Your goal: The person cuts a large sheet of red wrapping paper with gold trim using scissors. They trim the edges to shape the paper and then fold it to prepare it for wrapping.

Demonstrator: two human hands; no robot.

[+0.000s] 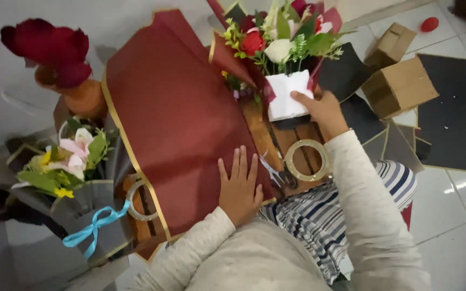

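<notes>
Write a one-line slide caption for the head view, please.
Left hand flat on dark red wrapping paper; right hand grips a bouquet by its white wrap.

Head view, steeply down, close overhead.

Materials and finishes at a flower-wrapping station.
Matt dark-red wrapping paper [179,118] with a gilt edge lies on a slatted wooden counter [276,140]; white paper wrap [286,97] on the bouquet; plain brown cardboard boxes [400,86]; satin-sheen blue ribbon [95,226]; glossy floor tiles [449,205].
</notes>
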